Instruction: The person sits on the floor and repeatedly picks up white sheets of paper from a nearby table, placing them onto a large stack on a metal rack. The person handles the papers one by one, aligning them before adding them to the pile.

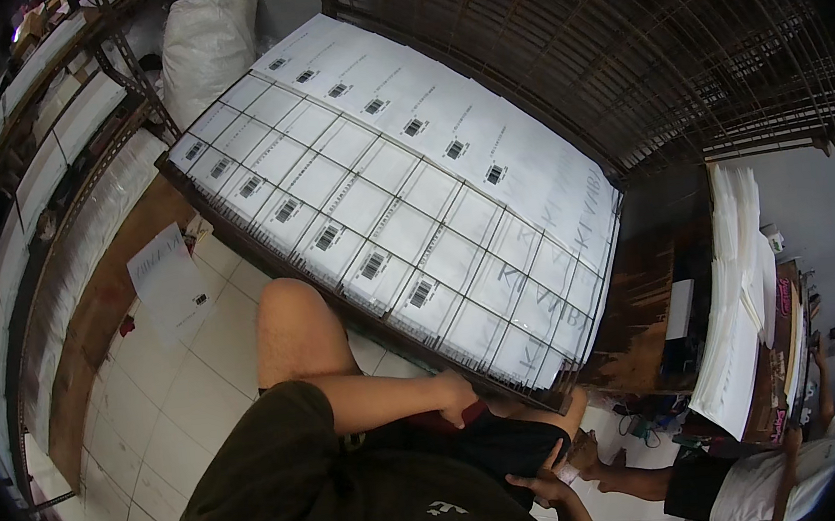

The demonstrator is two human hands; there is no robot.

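A broad drying rack (341, 301) with a dark frame stands before me. White printed sheets (391, 92) with small black barcode-like marks lie on it, and a wire grid (403, 217) covers their nearer part. My left hand (458, 397) is closed beside the rack's near edge, below its right corner. Something dark red shows under its fingers, too little to name. Lower right, my right hand (550, 490) is beside my dark shorts, thumb and fingers apart. Nothing is plainly seen in it.
Raised wire trays (617, 40) rise behind the rack. Shelves (47, 176) line the left, with a white sack (208, 50) behind. A loose printed sheet (166, 283) lies on the tiled floor. At right, another person (775, 477) is near stacked white sheets (735, 320).
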